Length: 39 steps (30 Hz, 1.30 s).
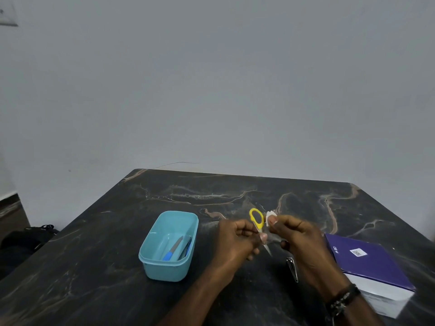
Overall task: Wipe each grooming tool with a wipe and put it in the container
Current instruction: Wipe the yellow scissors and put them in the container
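While my left hand (pixel 237 238) pinches the yellow-handled scissors (pixel 258 225) just right of the blue container (pixel 150 262), my right hand (pixel 296 234) pinches a white wipe (pixel 270 217) beside the handle; nail clippers (pixel 292 269) lie nearer, right of the container.

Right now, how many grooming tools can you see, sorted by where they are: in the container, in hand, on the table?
In the blue container: 2, a blue-handled tool and a dark tool
In hand: 1, yellow-handled scissors
On the table: 1, nail clipper
Total: 4
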Motion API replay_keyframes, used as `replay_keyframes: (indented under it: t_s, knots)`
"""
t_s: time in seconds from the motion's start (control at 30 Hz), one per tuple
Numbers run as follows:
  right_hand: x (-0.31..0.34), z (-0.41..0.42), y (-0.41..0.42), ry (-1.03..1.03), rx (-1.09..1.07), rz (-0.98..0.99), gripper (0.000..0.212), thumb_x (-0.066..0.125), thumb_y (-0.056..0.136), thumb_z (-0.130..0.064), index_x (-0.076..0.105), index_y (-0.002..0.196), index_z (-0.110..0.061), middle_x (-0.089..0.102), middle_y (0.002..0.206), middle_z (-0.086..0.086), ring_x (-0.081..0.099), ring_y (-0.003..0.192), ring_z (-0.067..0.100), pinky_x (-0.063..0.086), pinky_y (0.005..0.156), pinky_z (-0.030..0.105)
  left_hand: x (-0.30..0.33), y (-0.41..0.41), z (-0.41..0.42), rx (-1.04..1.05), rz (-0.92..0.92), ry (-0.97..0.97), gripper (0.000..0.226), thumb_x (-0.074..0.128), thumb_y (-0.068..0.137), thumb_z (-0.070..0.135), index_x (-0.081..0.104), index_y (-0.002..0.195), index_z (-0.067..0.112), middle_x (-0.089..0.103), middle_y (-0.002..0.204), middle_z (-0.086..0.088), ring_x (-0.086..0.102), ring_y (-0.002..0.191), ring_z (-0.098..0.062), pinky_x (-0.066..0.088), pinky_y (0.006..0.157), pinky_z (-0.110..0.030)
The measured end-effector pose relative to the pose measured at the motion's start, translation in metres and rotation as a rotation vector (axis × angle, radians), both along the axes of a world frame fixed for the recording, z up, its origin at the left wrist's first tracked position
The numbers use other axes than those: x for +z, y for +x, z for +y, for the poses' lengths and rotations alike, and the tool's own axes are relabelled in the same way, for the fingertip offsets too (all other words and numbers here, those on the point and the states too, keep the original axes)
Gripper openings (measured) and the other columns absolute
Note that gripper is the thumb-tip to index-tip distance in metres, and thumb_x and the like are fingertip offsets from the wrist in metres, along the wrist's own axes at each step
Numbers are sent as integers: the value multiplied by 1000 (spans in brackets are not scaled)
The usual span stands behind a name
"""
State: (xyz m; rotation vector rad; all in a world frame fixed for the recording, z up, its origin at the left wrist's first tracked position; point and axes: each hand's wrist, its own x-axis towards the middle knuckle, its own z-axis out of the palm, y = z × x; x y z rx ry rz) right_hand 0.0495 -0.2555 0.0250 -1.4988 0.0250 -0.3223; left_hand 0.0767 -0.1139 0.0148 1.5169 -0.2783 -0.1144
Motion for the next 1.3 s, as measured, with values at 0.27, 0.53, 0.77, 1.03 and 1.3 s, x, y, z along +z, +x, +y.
replay_keyframes:
  t_s: [0.27,0.53,0.77,1.03,1.3]
  knots:
    - [4,2,-2,-25,75,-44,14,64,85,-3,75,84,6,69,64,10,53,46,0,38,45,9,2,7,10,-92,29,103,4,78,74,6,74,74,4,64,54,-1,52,44,-9,39,41,-22]
    - [0,4,1,69,-99,-61,13,68,83,-12,76,82,-2,71,65,8,59,51,5,45,48,13,8,2,7,-98,203,-154,27,79,72,-3,68,96,-4,69,75,-13,62,57,-14,54,53,-26]
    - [-2,2,2,161,-180,-25,15,70,79,-20,77,89,-11,75,91,19,61,81,23,45,64,27,2,3,1,-74,341,-332,21,74,76,-4,67,95,3,74,83,-14,73,77,-24,60,73,-39]
    - [-2,4,1,119,-162,-38,36,71,70,-32,75,99,-11,77,88,8,64,87,25,47,68,30,6,-2,0,-57,298,-277,10,69,84,2,67,94,2,73,77,-12,73,70,-23,62,67,-35]
    - [-3,3,3,7,-211,-69,22,70,81,-25,75,82,-4,68,69,5,58,67,16,50,61,28,6,5,1,140,308,-399,8,72,81,0,70,87,5,73,79,-11,68,77,-22,60,73,-37]
